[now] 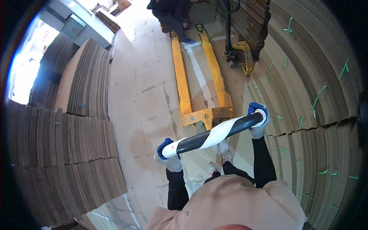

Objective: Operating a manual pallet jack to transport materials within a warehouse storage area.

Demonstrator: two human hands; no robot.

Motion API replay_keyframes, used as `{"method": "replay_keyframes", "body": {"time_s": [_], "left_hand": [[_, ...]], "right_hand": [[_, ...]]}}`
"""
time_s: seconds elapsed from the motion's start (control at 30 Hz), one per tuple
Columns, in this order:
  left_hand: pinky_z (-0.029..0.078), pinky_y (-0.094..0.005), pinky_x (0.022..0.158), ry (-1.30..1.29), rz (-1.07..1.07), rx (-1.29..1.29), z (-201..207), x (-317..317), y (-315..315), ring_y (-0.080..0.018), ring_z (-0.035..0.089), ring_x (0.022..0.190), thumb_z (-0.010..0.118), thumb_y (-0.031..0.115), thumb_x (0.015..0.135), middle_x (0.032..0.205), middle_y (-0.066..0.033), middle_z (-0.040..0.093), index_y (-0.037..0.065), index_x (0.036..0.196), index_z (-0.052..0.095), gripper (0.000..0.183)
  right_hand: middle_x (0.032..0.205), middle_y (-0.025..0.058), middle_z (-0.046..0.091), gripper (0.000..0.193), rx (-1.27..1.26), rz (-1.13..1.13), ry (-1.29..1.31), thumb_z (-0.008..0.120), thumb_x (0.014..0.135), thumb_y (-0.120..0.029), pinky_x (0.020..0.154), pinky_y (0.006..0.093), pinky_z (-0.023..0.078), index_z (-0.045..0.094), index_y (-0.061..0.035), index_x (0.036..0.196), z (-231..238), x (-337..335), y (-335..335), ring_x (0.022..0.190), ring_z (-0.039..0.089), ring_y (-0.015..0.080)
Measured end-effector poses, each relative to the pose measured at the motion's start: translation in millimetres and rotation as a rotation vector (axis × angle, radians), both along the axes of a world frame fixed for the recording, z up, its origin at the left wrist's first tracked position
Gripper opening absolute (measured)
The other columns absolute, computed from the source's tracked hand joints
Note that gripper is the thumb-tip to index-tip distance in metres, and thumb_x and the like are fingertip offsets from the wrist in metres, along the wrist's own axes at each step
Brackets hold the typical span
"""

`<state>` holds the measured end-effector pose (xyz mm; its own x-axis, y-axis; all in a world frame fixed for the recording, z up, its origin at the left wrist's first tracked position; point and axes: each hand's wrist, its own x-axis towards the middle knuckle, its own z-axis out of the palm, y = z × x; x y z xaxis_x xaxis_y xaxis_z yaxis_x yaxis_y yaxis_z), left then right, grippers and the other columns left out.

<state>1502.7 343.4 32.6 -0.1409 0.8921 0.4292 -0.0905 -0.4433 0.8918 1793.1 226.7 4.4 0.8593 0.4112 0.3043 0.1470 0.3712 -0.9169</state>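
Observation:
Both my hands grip the ends of a pallet jack handle (199,141), a thick black bar with white wrapping wound around it in a spiral. My left hand (168,155), in a white and blue glove, is closed around the left end. The right end, tilted higher and farther away, is held by my right hand (258,120) in a matching glove. Beyond the bar, the yellow pallet jack (207,115) stretches away on the floor with its two forks bare. The handle hides the link between it and the jack.
Tall stacks of flat cardboard (90,138) line the left side. More cardboard bundles (299,88), tied with green strings, rise along the right. A second yellow pallet jack (243,55) stands at the far right stack. Near the fork tips is another person (172,19). Pale tiled floor (140,96) runs between.

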Motion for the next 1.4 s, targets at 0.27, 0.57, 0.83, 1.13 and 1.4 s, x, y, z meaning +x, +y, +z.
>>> {"method": "replay_keyframes", "body": {"time_s": [0.27,0.57,0.83,1.13,1.4], "left_hand": [[0.05,-0.0321,0.073,-0.01,-0.07,-0.015,5,2,-5,-0.0207,0.062,0.075,0.07,0.008,0.07,0.083,-0.014,0.063,-0.005,0.088,0.056,0.026],[0.049,-0.0276,0.067,0.15,0.03,0.025,3,-5,-2,-0.0153,0.062,0.07,0.066,0.004,0.071,0.074,-0.0097,0.065,-0.002,0.076,0.06,0.01],[0.047,-0.0283,0.06,0.334,0.089,0.121,12,-14,-11,-0.0167,0.062,0.062,0.067,0.003,0.068,0.067,-0.0102,0.064,0.001,0.074,0.061,0.009],[0.047,-0.0335,0.059,0.376,0.16,0.182,9,-17,-9,-0.0278,0.062,0.061,0.067,0.009,0.064,0.066,-0.014,0.061,0.003,0.074,0.06,0.013],[0.048,-0.0331,0.061,0.333,0.116,0.146,5,-18,-6,-0.027,0.063,0.064,0.068,0.01,0.064,0.069,-0.0148,0.063,0.002,0.074,0.061,0.014]], "right_hand": [[0.084,0.005,0.059,0.019,0.022,-0.039,-0.076,0.059,0.07,0.0,0.066,0.0255,0.046,0.058,0.0008,0.089,7,0,-3,0.074,0.056,0.013],[0.086,0.0058,0.058,0.017,0.018,-0.022,-0.221,0.059,0.069,0.001,0.07,0.0261,0.045,0.058,-0.0023,0.086,23,-8,-8,0.078,0.056,0.0141],[0.083,0.0026,0.059,0.028,-0.019,-0.009,-0.322,0.065,0.065,0.004,0.072,0.0245,0.046,0.057,-0.0038,0.09,25,-9,-18,0.079,0.057,0.0112],[0.082,0.0002,0.055,0.017,0.013,0.05,-0.2,0.059,0.071,-0.002,0.06,0.0217,0.044,0.057,-0.0047,0.088,22,-12,-18,0.071,0.054,0.0083],[0.082,0.0005,0.055,0.016,-0.037,-0.019,-0.276,0.057,0.073,-0.002,0.059,0.0218,0.044,0.057,-0.0046,0.089,11,-7,-14,0.07,0.053,0.0082]]}}
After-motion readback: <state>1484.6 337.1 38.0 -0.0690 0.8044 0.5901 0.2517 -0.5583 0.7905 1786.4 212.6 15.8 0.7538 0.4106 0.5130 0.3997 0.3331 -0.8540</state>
